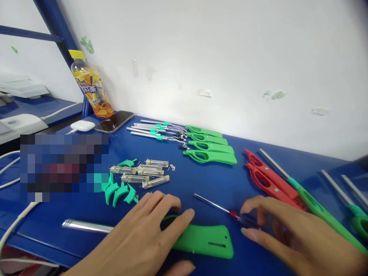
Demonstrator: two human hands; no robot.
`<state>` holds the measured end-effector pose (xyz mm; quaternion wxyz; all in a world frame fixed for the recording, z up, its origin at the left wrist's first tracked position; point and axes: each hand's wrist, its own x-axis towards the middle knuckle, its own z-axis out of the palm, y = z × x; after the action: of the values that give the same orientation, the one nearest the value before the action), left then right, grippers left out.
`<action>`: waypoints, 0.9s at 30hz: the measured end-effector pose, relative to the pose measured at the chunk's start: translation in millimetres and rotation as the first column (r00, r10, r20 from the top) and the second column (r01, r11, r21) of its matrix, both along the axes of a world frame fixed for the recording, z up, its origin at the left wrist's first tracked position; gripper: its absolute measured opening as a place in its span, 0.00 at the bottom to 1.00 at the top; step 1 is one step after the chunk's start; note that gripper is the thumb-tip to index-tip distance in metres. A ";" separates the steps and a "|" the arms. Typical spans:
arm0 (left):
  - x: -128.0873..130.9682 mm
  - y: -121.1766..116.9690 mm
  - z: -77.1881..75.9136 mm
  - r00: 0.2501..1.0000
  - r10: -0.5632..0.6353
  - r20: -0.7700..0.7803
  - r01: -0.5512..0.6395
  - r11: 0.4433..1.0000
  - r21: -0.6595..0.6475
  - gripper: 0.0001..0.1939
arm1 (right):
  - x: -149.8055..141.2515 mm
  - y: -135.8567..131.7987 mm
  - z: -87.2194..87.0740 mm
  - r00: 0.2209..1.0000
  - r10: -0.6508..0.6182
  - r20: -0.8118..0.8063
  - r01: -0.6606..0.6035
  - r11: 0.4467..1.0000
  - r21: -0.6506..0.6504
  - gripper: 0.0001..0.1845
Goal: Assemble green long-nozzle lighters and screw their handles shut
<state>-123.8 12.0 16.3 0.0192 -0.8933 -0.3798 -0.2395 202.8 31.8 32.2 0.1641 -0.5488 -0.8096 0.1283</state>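
Observation:
My left hand (146,234) lies over a green long-nosed lighter (207,239), its fingers bent round the trigger end. The lighter's metal tube (86,226) sticks out to the left from under the hand. Close to the lighter's right lies a screwdriver (214,203) with a red and dark see-through handle, its shaft pointing up and left. My right hand (281,226) is at that handle, thumb and forefinger apart on either side of it. Beyond my left hand are clear fuel tanks (151,170) and teal triggers (120,193).
Several green shells (209,153) with metal tubes (149,132) and wires line the back. Red shells (273,180) and assembled lighters (316,211) lie right. A phone (115,121), tea bottle (93,88), white case (82,125) and blurred-out object (60,165) are left. A wall (218,57) bounds the back.

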 end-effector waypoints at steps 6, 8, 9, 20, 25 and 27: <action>-36.9 7.6 13.1 0.978 0.202 -0.045 -0.200 0.979 0.046 0.30 | -7.8 7.8 -1.2 0.998 -0.016 -0.067 0.010 0.996 -0.090 0.05; -47.9 13.3 16.1 0.968 0.219 -0.124 -0.216 0.976 0.037 0.23 | -7.7 9.4 -0.3 0.996 -0.032 -0.087 0.022 0.994 -0.110 0.06; -50.9 15.9 17.3 0.965 0.218 -0.149 -0.214 0.976 0.043 0.21 | -7.4 9.7 0.0 0.995 -0.035 -0.095 0.023 0.992 -0.125 0.07; -39.3 25.9 19.7 0.941 0.211 -0.265 -0.194 0.977 0.089 0.19 | -4.1 7.9 -10.7 0.995 -0.073 -0.071 0.059 0.981 -0.184 0.09; -40.3 32.1 16.4 0.940 0.184 -0.287 -0.140 0.976 0.166 0.20 | -7.1 7.2 -4.6 0.998 -0.039 -0.048 0.030 0.983 -0.179 0.10; -41.2 33.2 12.6 0.938 0.202 -0.283 -0.146 0.967 0.207 0.21 | -10.2 8.3 1.3 0.999 -0.021 -0.048 0.015 0.993 -0.116 0.10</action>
<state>-165.0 45.2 28.9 0.1804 -0.8766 -0.4264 -0.1314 192.6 40.1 33.5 0.1532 -0.5615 -0.7914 0.1872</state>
